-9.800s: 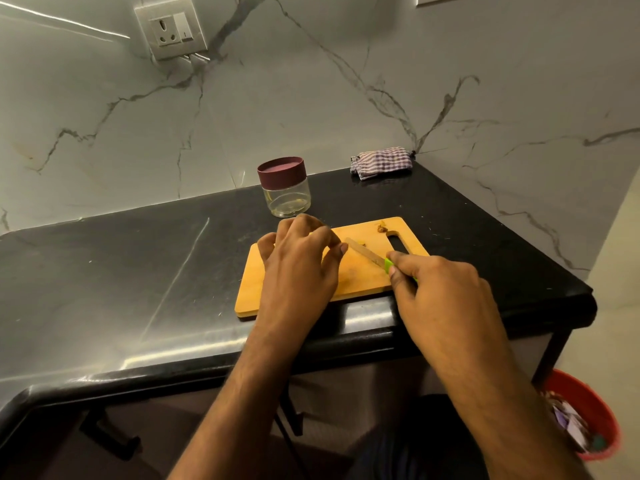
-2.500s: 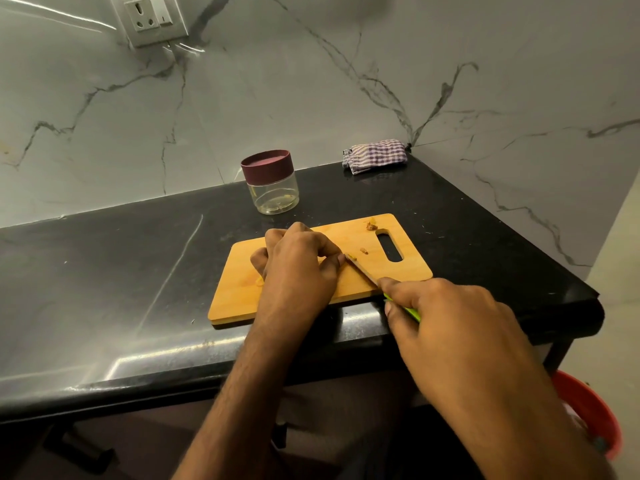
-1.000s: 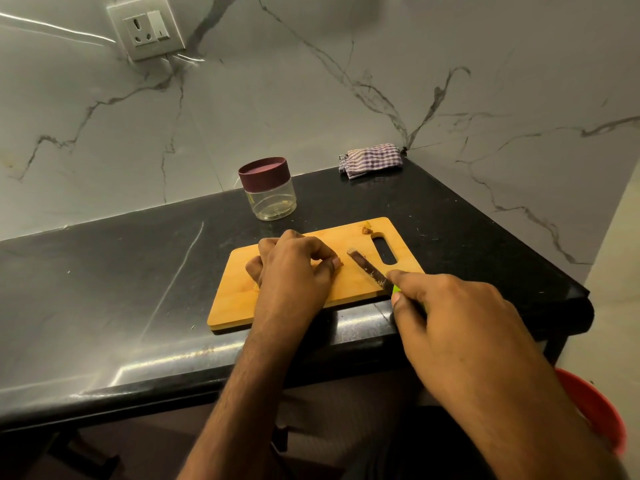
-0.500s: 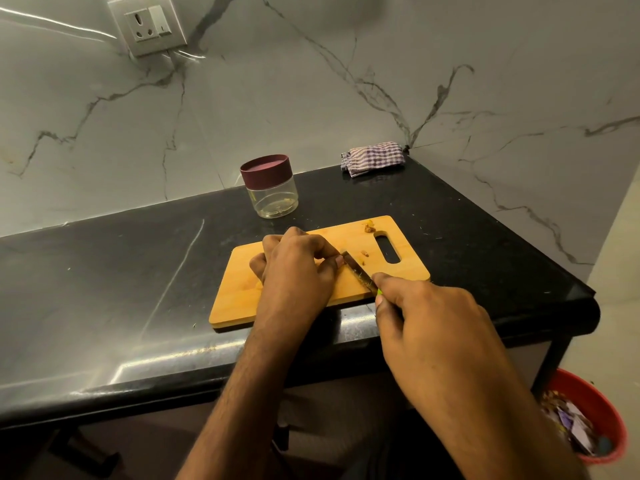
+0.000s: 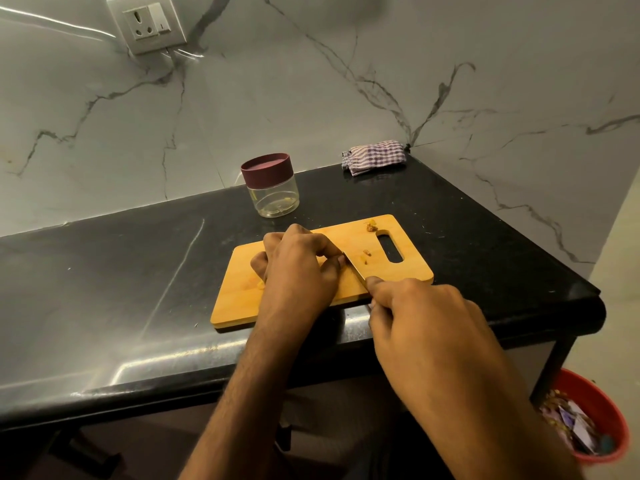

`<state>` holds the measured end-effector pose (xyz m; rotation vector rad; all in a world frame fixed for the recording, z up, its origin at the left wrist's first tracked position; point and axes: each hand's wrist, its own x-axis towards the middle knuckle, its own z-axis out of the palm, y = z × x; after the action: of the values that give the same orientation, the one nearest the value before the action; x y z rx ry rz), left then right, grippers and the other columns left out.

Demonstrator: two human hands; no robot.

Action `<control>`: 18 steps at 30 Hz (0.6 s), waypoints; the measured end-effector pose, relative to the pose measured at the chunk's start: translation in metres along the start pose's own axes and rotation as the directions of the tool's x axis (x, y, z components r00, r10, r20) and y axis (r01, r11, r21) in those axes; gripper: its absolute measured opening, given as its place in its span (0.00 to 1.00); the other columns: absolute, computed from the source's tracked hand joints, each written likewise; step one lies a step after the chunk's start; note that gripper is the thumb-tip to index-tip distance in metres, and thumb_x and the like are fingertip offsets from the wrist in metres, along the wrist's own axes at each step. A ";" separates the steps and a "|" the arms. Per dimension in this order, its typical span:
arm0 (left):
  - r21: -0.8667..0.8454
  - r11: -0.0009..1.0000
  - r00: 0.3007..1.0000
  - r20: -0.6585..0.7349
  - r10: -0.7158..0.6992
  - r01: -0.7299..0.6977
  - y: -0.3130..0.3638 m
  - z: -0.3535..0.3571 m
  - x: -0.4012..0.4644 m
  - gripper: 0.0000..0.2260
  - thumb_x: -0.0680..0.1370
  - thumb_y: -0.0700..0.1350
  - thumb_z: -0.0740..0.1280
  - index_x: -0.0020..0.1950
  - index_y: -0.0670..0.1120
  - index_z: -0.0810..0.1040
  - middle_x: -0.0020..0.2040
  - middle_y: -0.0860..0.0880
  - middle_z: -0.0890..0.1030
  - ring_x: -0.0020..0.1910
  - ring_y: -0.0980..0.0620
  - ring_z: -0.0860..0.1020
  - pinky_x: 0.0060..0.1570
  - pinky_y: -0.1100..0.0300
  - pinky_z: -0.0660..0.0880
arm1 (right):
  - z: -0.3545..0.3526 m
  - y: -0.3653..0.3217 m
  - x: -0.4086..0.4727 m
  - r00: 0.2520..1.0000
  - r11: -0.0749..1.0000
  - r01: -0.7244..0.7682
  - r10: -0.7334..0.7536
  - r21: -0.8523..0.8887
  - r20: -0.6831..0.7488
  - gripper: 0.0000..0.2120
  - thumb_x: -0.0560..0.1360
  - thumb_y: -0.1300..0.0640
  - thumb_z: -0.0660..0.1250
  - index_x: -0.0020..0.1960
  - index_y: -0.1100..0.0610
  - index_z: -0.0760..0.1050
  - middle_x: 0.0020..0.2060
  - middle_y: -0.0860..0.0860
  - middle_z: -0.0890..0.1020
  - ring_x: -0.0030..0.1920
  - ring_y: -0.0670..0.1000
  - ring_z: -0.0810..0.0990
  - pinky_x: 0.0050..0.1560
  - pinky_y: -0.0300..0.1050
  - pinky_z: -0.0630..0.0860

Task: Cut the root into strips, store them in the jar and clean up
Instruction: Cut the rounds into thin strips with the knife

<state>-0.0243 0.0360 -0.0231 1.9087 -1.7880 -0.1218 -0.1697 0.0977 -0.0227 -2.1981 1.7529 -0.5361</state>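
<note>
On the wooden cutting board [image 5: 239, 299], near the counter's front edge, my left hand [image 5: 298, 271] is curled over the root, fingers bunched tight and tips tucked under so they pin it down while my knuckles face the blade. The root itself is hidden under that hand; I can't make out how much of it is left, though a sliver of yellow peeks out by my thumb side. My right hand [image 5: 426, 327] is wrapped shut around the knife [image 5: 355, 270], forefinger stretched along the top to steer it, and the blade angles in until it touches my left fingertips. I judge that's deliberate: keeping the edge snug to the knuckles gives thin, even strips.

A few scraps [image 5: 371, 227] sit pushed up by the board's handle slot, out of the cutting path. The jar [image 5: 273, 194] stands just behind the board with its maroon lid on, close enough to reach once slicing is done; only a trace of yellow shows at its bottom. Off in the back corner, the checked cloth [image 5: 374, 157] waits for wiping up. Down to my right, the red bin [image 5: 602, 414] is handy for trimmings. I reckon I'm mid-cutting, with storing and cleaning still ahead.
</note>
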 end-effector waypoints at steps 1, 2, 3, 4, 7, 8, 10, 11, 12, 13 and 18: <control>0.000 1.000 1.000 0.000 -0.001 0.001 0.000 0.000 0.000 0.03 0.78 0.53 0.71 0.51 0.59 0.82 0.66 0.55 0.71 0.70 0.50 0.60 0.62 0.50 0.56 | -0.002 0.002 -0.006 1.000 1.000 0.016 -0.017 -0.005 -0.018 0.21 0.81 0.52 0.59 0.72 0.43 0.62 0.54 0.46 0.79 0.53 0.48 0.78 0.51 0.44 0.77; -0.002 1.000 1.000 0.002 -0.004 0.004 0.000 0.000 0.000 0.02 0.78 0.53 0.71 0.50 0.59 0.82 0.66 0.55 0.71 0.70 0.50 0.60 0.61 0.50 0.55 | -0.005 0.003 -0.010 0.999 1.000 0.028 -0.028 -0.007 -0.034 0.21 0.81 0.51 0.57 0.73 0.42 0.60 0.54 0.46 0.78 0.53 0.48 0.77 0.52 0.44 0.77; -0.001 1.000 1.000 0.004 -0.007 0.007 0.000 -0.001 0.000 0.02 0.78 0.53 0.71 0.50 0.60 0.82 0.66 0.55 0.71 0.70 0.50 0.60 0.61 0.50 0.55 | -0.006 0.004 -0.014 0.999 1.000 0.028 -0.028 -0.010 -0.030 0.22 0.81 0.50 0.57 0.74 0.41 0.58 0.56 0.45 0.77 0.55 0.47 0.77 0.53 0.44 0.77; 0.001 1.000 1.000 0.005 -0.010 0.010 0.000 0.000 0.000 0.02 0.78 0.54 0.71 0.50 0.60 0.81 0.65 0.55 0.71 0.70 0.50 0.60 0.60 0.50 0.55 | -0.007 0.004 -0.013 1.000 1.000 0.022 -0.022 -0.021 -0.017 0.23 0.82 0.51 0.56 0.75 0.41 0.56 0.58 0.45 0.76 0.56 0.47 0.76 0.54 0.44 0.76; 0.006 1.000 1.000 0.005 -0.014 0.014 0.001 0.000 0.000 0.01 0.78 0.54 0.71 0.49 0.61 0.81 0.65 0.55 0.72 0.69 0.49 0.60 0.61 0.50 0.56 | -0.008 0.007 -0.007 0.998 0.999 -0.019 0.021 -0.040 0.060 0.26 0.81 0.53 0.59 0.76 0.41 0.53 0.65 0.46 0.71 0.62 0.49 0.72 0.57 0.43 0.73; 0.007 1.000 1.000 0.008 -0.013 0.013 0.002 -0.001 -0.001 0.01 0.78 0.54 0.70 0.49 0.61 0.80 0.65 0.54 0.72 0.69 0.49 0.60 0.61 0.50 0.56 | -0.009 0.008 -0.006 0.997 0.999 -0.027 0.029 -0.032 0.065 0.27 0.81 0.53 0.60 0.76 0.41 0.54 0.65 0.46 0.71 0.62 0.49 0.72 0.58 0.43 0.73; 0.012 1.000 1.000 0.018 -0.005 0.004 0.003 -0.002 -0.002 0.02 0.79 0.53 0.70 0.49 0.61 0.79 0.66 0.54 0.71 0.70 0.49 0.60 0.61 0.50 0.56 | -0.007 0.008 -0.009 1.000 1.000 -0.026 0.026 -0.009 -0.003 0.24 0.80 0.52 0.60 0.74 0.40 0.59 0.61 0.45 0.75 0.59 0.48 0.74 0.55 0.42 0.74; 0.012 1.000 1.000 0.022 -0.002 0.001 0.003 -0.002 -0.002 0.02 0.79 0.53 0.70 0.49 0.61 0.79 0.66 0.54 0.71 0.70 0.49 0.60 0.60 0.51 0.55 | -0.006 0.008 -0.012 0.998 1.000 -0.022 0.022 0.000 -0.051 0.22 0.80 0.50 0.60 0.73 0.40 0.61 0.58 0.44 0.76 0.57 0.47 0.75 0.53 0.42 0.75; 0.012 1.000 1.000 0.024 -0.002 0.001 0.003 -0.002 -0.002 0.02 0.79 0.53 0.70 0.49 0.62 0.78 0.66 0.54 0.71 0.70 0.49 0.60 0.59 0.51 0.54 | -0.005 0.007 -0.015 0.995 1.000 -0.017 0.018 0.009 -0.095 0.20 0.80 0.49 0.59 0.71 0.40 0.63 0.57 0.43 0.77 0.56 0.47 0.76 0.51 0.41 0.75; 0.012 1.000 1.000 0.023 -0.003 0.003 0.003 -0.002 -0.002 0.03 0.79 0.53 0.70 0.48 0.62 0.78 0.66 0.54 0.71 0.70 0.49 0.60 0.59 0.51 0.54 | -0.004 0.006 -0.017 0.993 1.000 -0.015 0.017 0.013 -0.116 0.19 0.80 0.48 0.58 0.70 0.41 0.64 0.56 0.43 0.78 0.55 0.47 0.77 0.50 0.41 0.75; -0.014 1.000 1.000 0.017 -0.004 0.004 0.002 -0.002 -0.003 0.04 0.79 0.52 0.70 0.46 0.61 0.77 0.66 0.55 0.71 0.70 0.50 0.60 0.58 0.52 0.53 | -0.015 0.008 -0.018 0.998 0.999 -0.023 0.024 0.023 -0.054 0.18 0.80 0.49 0.59 0.70 0.43 0.64 0.57 0.45 0.78 0.58 0.47 0.76 0.55 0.42 0.75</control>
<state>-0.0259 0.0395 -0.0216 1.9064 -1.7902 -0.1526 -0.1869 0.1135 -0.0145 -2.1642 1.7882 -0.6121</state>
